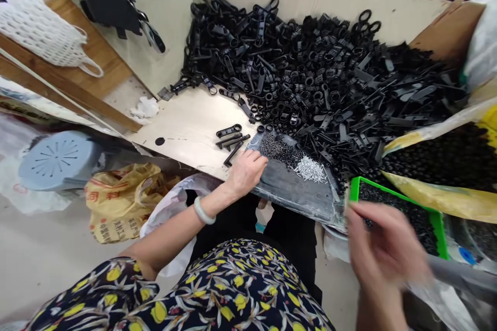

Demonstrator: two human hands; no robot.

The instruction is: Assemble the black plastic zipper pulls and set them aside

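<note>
My left hand (248, 169) is closed over the left edge of a dark, flat work board (297, 191), fingers curled together. Whatever they may hold is hidden. Beside it lie several black plastic parts, among them a strip with a ring end (229, 131) and a thin bar (234, 154). On the board are a heap of silver pins (310, 169) and a spread of tiny black pieces (277, 149). My right hand (384, 240) is smeared by motion in front of a green-rimmed tray (440, 232) of small black pieces; its grip is unclear.
A large pile of black plastic parts (287, 67) covers the back of the table. A yellow sack (446, 199) with black pieces lies at the right. Left are a black device (111, 5), a white mesh bag (42, 28) and a blue stool (60, 160).
</note>
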